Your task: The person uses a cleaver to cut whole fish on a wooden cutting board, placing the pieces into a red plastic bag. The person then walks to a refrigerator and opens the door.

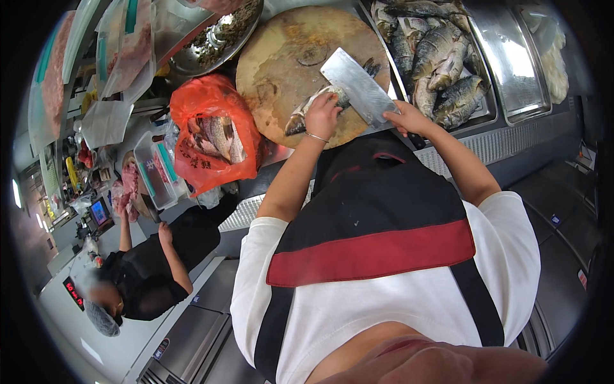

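A whole fish (296,123) lies slantwise on a round wooden chopping block (273,53), its head toward the lower left and its tail toward the upper right. My left hand (322,115) rests on the fish's body behind the head, fingers bent over it. In my right hand (407,118) is the handle end of a wide cleaver (359,86). The cleaver's broad steel blade lies across the rear of the fish in this view and hides part of it. Whether the blade touches the fish, I cannot tell.
Left of the block sits a red plastic bag (211,105) with fish in it. To the right stands a steel tray (493,108) of several whole fish, beside another steel tray (513,62). A steel bowl (192,69) is at the upper left. A co-worker (148,273) handles meat farther left.
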